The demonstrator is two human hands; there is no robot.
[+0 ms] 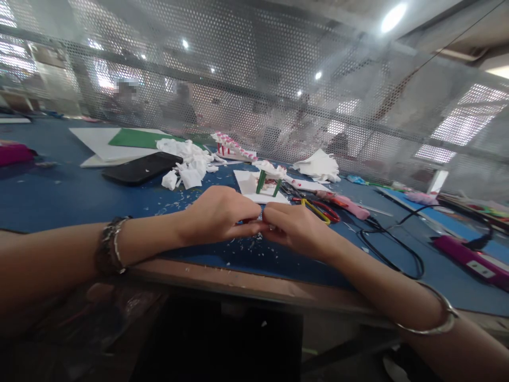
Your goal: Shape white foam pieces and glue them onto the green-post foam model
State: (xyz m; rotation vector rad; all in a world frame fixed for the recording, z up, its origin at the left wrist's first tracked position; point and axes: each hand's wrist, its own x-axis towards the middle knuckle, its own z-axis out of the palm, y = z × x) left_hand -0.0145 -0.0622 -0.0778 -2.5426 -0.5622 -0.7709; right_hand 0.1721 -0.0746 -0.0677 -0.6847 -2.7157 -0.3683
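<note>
My left hand (226,215) and my right hand (296,225) meet fingertip to fingertip above the front of the blue table. Both are closed in a pinch. Whatever lies between the fingers is too small or too hidden to name, though tiny white flecks show near the tips. Just beyond them stands a small model (268,183) with green posts and a white crumpled top, on a white card base (244,183). Behind it is a second model (230,146) with red posts and a pink-and-white top. Scissors (314,211) with yellow and red handles lie beside my right hand.
A black phone (141,168) lies left of torn white paper (191,164). Further right are folded white sheets (318,165), a pink glue gun (350,204) with black cable (413,260), and a magenta power strip (473,260). A perforated metal screen (254,69) stands behind the table.
</note>
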